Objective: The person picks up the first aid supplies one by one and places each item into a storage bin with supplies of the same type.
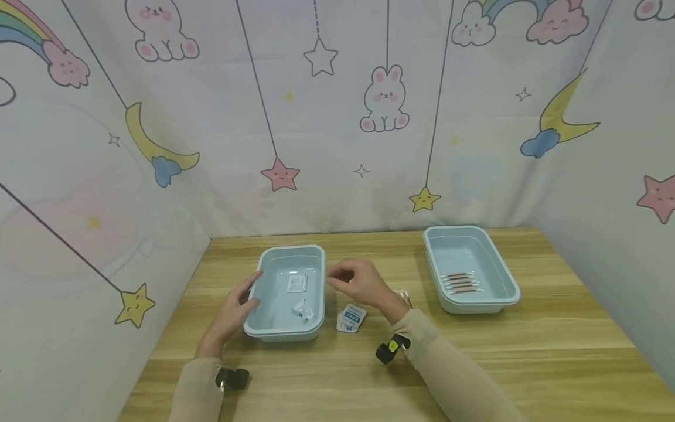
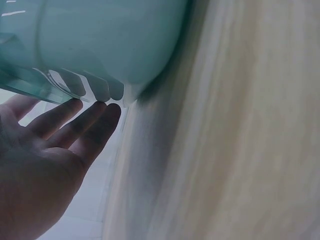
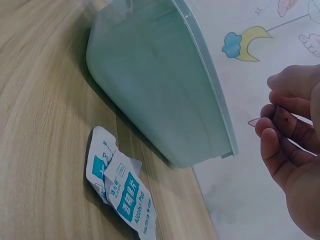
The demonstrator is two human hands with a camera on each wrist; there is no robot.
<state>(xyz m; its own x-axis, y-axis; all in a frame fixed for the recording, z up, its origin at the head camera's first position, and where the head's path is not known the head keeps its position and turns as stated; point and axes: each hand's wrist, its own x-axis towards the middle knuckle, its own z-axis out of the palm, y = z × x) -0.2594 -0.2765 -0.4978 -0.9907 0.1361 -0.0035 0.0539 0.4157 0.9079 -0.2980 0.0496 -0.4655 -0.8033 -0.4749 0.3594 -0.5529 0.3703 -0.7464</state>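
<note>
just this side of the packet tub (image 1: 285,336), two beige sleeves (image 1: 197,390) come in over the wooden table (image 1: 316,387), with a black wrist camera (image 1: 233,378) at the left cuff and another at the right. the left hand (image 1: 229,313) is at the tub's left side, its fingers spread and nearly straight, tips against the outer wall; it grips nothing. to the tub's right, white-and-blue packets (image 1: 351,319) lie overlapping on the table, the upper one printed "alcohol pad". the right hand (image 1: 364,284) hangs above the table just off the tub's right rim, fingers loosely bent, thumb and fingertips a little apart, with nothing visible between them. farther right of the tub, some brown sticks (image 1: 405,298) are partly hidden behind the right wrist. inside the tub two small white packets lie apart, one (image 1: 303,310) nearer, the other (image 1: 297,283) farther back. well to the tub's right, a matching blue tub (image 1: 477,308) holds a row of brown swabs (image 1: 462,282) with white tips. beyond the packet tub hangs a pale cloth (image 1: 337,205) printed with rabbits, stars and moons.
</note>
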